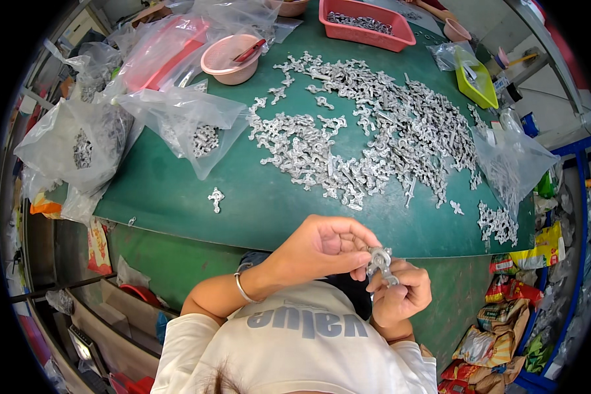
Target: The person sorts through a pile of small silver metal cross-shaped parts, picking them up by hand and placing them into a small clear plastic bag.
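My left hand [325, 246] and my right hand [404, 292] meet just below the near edge of the green table [262, 203]. Together they grip one small silver metal casting [379, 261], pinched between the fingertips of both hands. A wide heap of the same silver castings [374, 131] covers the middle and right of the table, beyond my hands. One single casting [216, 198] lies apart at the left of the table.
Clear plastic bags [190, 125] holding castings sit at the left, another bag [509, 164] at the right. A pink bowl [231, 59], a red tray [366, 25] and a yellow-green tray [477, 82] stand at the back. Snack packets [505, 328] lie at lower right.
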The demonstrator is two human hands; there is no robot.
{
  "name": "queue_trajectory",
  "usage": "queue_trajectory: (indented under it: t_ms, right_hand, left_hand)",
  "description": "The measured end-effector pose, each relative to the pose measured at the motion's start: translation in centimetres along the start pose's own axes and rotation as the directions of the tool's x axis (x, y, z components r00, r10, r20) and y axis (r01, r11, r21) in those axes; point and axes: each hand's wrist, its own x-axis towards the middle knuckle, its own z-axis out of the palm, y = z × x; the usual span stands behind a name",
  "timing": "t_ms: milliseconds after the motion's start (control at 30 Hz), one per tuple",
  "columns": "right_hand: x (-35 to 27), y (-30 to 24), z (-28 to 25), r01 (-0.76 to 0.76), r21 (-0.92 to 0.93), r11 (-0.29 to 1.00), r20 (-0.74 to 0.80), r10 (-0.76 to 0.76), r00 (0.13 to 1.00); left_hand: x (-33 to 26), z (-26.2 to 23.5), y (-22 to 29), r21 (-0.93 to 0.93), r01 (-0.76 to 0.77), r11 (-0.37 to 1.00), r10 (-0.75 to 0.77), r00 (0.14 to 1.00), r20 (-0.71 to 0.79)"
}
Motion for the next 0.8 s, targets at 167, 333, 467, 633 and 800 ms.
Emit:
queue_trajectory:
  t_ms: [167, 333, 467, 633, 800]
  right_hand:
    - [0.12, -0.07, 0.06, 0.067, -0.053, 0.996, 0.027, -0.065, 0.997]
    - [0.14, -0.1, 0.16, 0.085, -0.068, 0.994, 0.029, -0.083, 0.996]
    - [0.09, 0.09, -0.23, 0.096, -0.074, 0.993, 0.071, -0.09, 0.993]
    - [0.24, -0.09, -0.33, 0.101, -0.077, 0.992, 0.097, -0.094, 0.991]
    - [-0.15, 0.18, -0.32, 0.123, -0.098, 0.988, 0.08, -0.115, 0.99]
  left_hand:
    - [-0.02, 0.0, -0.11, -0.007, 0.007, 1.0, -0.006, 0.999, 0.037]
    - [-0.03, -0.1, -0.19, 0.0, -0.014, 1.0, 0.014, 0.997, 0.079]
    - [-0.03, 0.16, -0.39, 0.013, -0.053, 0.999, 0.052, 0.997, 0.062]
    - [-0.15, 0.44, -0.44, 0.052, -0.061, 0.997, 0.058, 0.997, 0.049]
    - [-0.16, 0.76, -0.95, 0.109, -0.136, 0.985, 0.133, 0.99, 0.037]
